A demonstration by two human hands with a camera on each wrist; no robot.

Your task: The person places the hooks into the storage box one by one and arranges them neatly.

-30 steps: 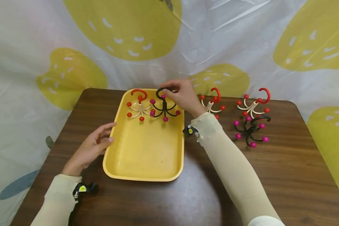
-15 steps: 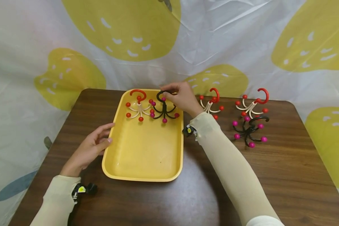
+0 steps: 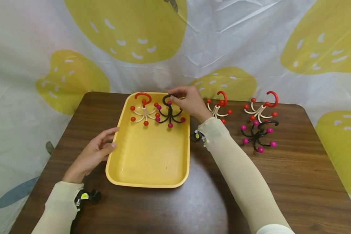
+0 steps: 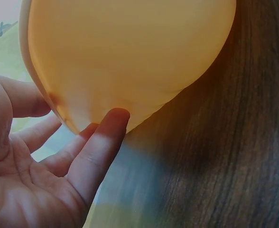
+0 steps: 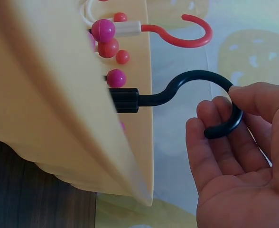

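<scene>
black hanger point(image 3: 170, 112), magenta-tipped, upright in yellow tray point(image 3: 152, 152); right hand point(image 3: 190, 100) pinching its hook point(image 5: 196, 74); left hand point(image 3: 93, 152), loosely spread, touching tray's side.

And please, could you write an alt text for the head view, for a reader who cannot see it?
A right hand holds a black hanger with pink balls by its hook, inside a yellow tray, beside a cream hanger with red balls. A left hand touches the tray's left side. On the brown table to the right are three more hangers.

Right grip point(image 3: 188, 102) pinching, arm point(image 3: 240, 169) stretched forward; left grip point(image 3: 95, 154) relaxed, fingers point(image 4: 97, 161) slightly apart.
</scene>
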